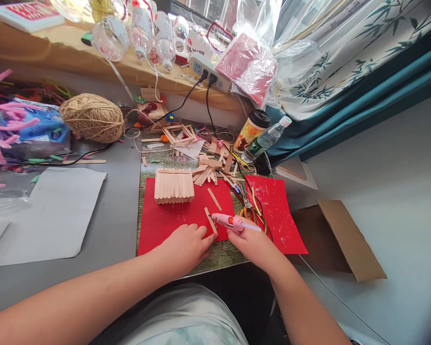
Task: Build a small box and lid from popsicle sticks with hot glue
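My right hand (249,241) is closed round a pink hot glue gun (227,221). The gun's nozzle points left and touches or hovers just over a wooden craft stick (211,221); I cannot tell which. At the near end of that stick, the fingertips of my left hand (187,248) hold it down on the red sheet (172,230). A second craft stick (214,199) lies loose just beyond. Farther left on the same sheet stands a small box-like piece made of craft sticks (174,186), its sticks side by side.
Loose craft sticks (211,165) are heaped behind the sheet. Scissors (247,203) lie right, beside another red sheet (280,215). A water bottle (266,140) and a lidded cup (251,132) stand at the back right. A twine ball (92,118) sits left; cords hang from the power strip (210,72).
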A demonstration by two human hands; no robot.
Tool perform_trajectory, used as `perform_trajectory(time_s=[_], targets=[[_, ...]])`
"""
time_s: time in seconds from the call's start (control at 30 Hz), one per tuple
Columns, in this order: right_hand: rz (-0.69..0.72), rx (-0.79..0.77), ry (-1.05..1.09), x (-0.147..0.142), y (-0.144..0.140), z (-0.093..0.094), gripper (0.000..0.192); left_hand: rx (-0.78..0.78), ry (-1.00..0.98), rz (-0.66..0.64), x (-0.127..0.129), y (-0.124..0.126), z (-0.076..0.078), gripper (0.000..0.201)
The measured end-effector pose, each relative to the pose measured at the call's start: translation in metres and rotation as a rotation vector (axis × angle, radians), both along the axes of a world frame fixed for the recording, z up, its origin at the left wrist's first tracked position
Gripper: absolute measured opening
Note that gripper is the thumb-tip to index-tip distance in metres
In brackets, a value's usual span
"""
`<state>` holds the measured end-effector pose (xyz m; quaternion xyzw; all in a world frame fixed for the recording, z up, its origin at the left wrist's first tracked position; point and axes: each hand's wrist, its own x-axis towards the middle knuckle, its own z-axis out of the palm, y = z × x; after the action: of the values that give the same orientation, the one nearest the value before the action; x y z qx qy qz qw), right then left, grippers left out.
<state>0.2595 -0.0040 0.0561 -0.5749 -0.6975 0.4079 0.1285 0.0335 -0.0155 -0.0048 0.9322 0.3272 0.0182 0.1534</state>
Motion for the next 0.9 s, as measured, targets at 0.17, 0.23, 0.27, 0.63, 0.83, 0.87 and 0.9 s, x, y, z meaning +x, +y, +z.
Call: perform_trajectory(time_s=[0.17,0.23,0.27,0.63,0.83,0.87,0.9], targets=[[-0.007,-0.016,0.006,0.0,0.0,0.001,0.054,0.01,-0.005,-0.015,0.0,0.0,-0.002,0.053],[-0.015,-0.022,0.015,0.0,0.003,-0.002,0.054,0.015,0.004,-0.018,0.001,0.0,-0.002,0.053],[-0.018,-0.023,0.018,0.0,0.004,-0.002,0.054,0.017,0.007,-0.016,0.001,0.0,-0.002,0.052],[-0.002,-0.02,-0.04,0.005,-0.001,0.012,0.052,0.039,-0.027,-0.042,-0.002,0.001,-0.005,0.053],[0.009,0.031,-0.133,0.006,-0.004,0.011,0.051,0.019,-0.034,-0.037,-0.002,0.002,-0.002,0.051],[0.013,0.045,-0.139,0.007,-0.004,0.01,0.05,0.017,-0.034,-0.033,-0.002,0.002,-0.002,0.05],[0.013,0.057,-0.143,0.007,-0.005,0.009,0.047,0.017,-0.034,-0.031,-0.001,0.002,-0.001,0.05]])
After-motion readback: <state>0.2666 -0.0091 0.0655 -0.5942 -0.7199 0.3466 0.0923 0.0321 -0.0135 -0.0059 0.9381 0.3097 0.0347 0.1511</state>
